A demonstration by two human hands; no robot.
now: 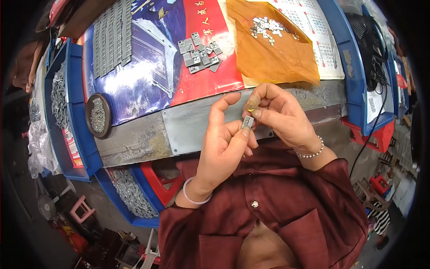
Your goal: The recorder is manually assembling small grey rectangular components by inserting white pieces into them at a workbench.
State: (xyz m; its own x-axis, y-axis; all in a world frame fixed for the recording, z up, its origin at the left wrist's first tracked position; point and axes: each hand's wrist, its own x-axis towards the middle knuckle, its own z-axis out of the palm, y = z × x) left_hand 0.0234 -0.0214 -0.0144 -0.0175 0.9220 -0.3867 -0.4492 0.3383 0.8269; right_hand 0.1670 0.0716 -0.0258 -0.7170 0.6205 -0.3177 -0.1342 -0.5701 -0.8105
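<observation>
Between the thumb and fingers of my left hand (224, 145) is a small grey rectangular part (247, 121), held just past the table's front edge. The index finger of that hand is raised off it. My right hand (284, 114) is closed in a pinch right above the part, its fingertips almost meeting it. Something yellowish-brown (253, 103) shows at those fingertips; whether it is a finger cover or a held piece I cannot make out. Farther off lies a loose pile of similar grey parts (197, 57) on a red and blue printed sheet (179, 89).
Rows of grey parts (112, 38) lie at the far left. A round dark dish (107, 127) holds tiny metal pieces. Orange film (251, 58) carries small silvery pieces (270, 28). Blue bins (80, 107) stand left, below-left and right (354, 67). A metal plate (188, 123) covers the front edge.
</observation>
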